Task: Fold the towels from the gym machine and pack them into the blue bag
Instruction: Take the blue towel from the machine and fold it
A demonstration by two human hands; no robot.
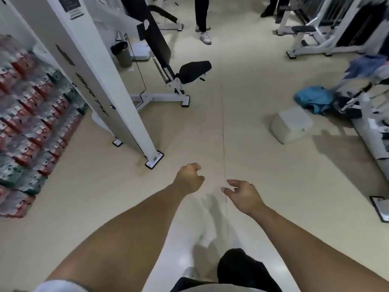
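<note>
Both hands hold nothing: the left hand (pixel 190 178) and right hand (pixel 242 193) hang loosely curled over bare floor (pixel 252 157). Blurred towels (pixel 367 67) drape a machine (pixel 370 123) at far right, with the crumpled blue bag (pixel 313 99) on the floor beside it. Soft, light and limp, a towel is likely best pinched at two corners.
</note>
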